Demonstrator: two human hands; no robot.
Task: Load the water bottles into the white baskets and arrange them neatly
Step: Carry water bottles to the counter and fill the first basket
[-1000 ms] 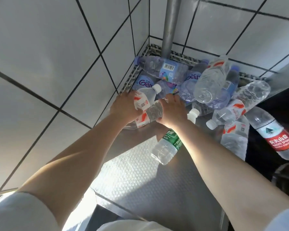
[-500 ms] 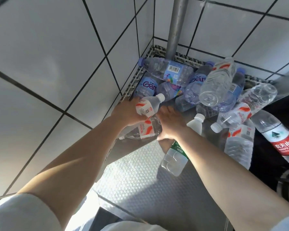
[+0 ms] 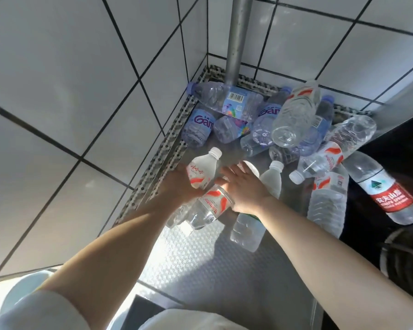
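Several clear plastic water bottles lie in a loose pile [image 3: 289, 120] in the back corner of a patterned metal surface [image 3: 200, 263]. My left hand [image 3: 177, 186] grips a small white-capped bottle with a red and white label [image 3: 202, 171], held upright. My right hand [image 3: 244, 189] lies just right of it, curled over the top end of a clear red-label bottle [image 3: 212, 206], which lies tilted with its base toward me. A green-label bottle [image 3: 248, 225] lies flat under my right wrist. No white basket shows.
White tiled walls close the left and back sides, with a metal pole [image 3: 236, 44] in the corner. A red-label bottle [image 3: 389, 196] lies at the right over a dark drop. A black ring-shaped object [image 3: 405, 253] sits lower right, a white rounded object [image 3: 22, 291] lower left.
My left hand has raised the small bottle more upright. The clear red-label bottle has swung so that its base points toward me, with my right hand over its top.
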